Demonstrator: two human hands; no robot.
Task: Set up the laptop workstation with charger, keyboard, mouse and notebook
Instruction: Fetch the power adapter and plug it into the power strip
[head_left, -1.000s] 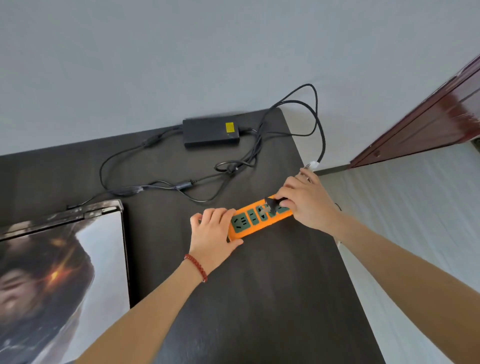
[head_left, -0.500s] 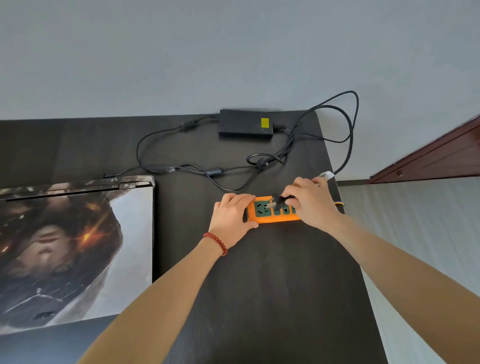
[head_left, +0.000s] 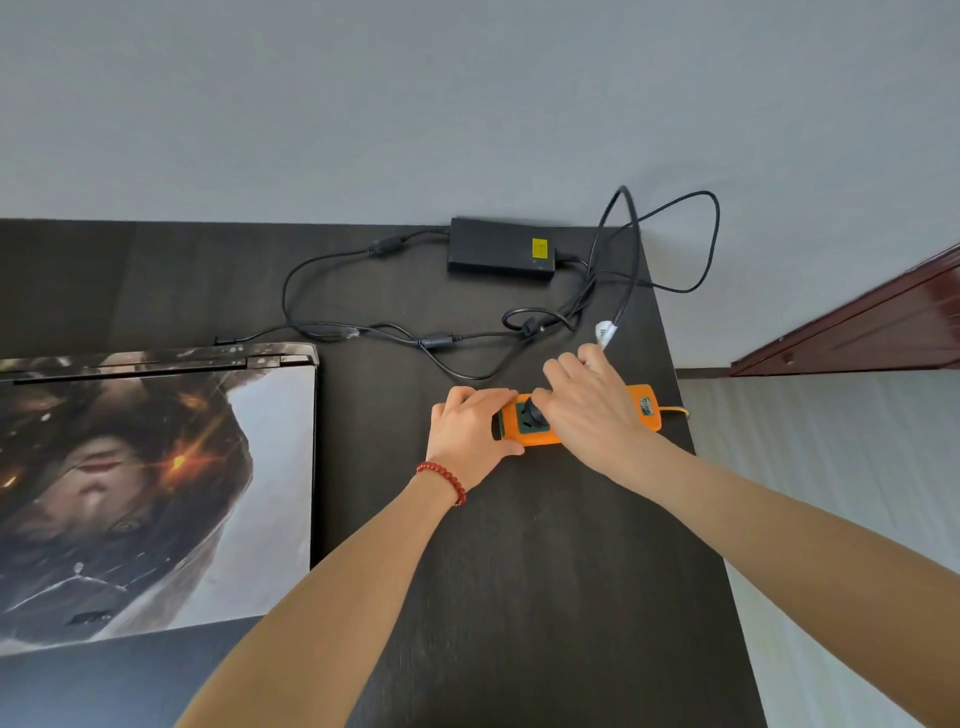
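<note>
An orange power strip (head_left: 644, 410) lies near the right edge of the dark desk (head_left: 519, 571). My left hand (head_left: 467, 436) grips its left end. My right hand (head_left: 592, 410) covers the strip's middle and pinches the black plug (head_left: 532, 413) seated in the leftmost socket. The black charger brick (head_left: 498, 254) sits at the desk's back edge, its cables (head_left: 363, 332) looping to the closed laptop (head_left: 156, 493) on the left, whose lid bears a printed picture.
A loop of cable (head_left: 675, 239) hangs past the desk's back right corner against the grey wall. A dark red wooden door frame (head_left: 857, 332) stands to the right, over pale flooring (head_left: 831, 493). The strip's orange cord (head_left: 675, 411) runs off the right edge.
The view has shifted left and the strip now lies level. My right hand has slid the plug left along the strip to the end socket and pressed it in.
</note>
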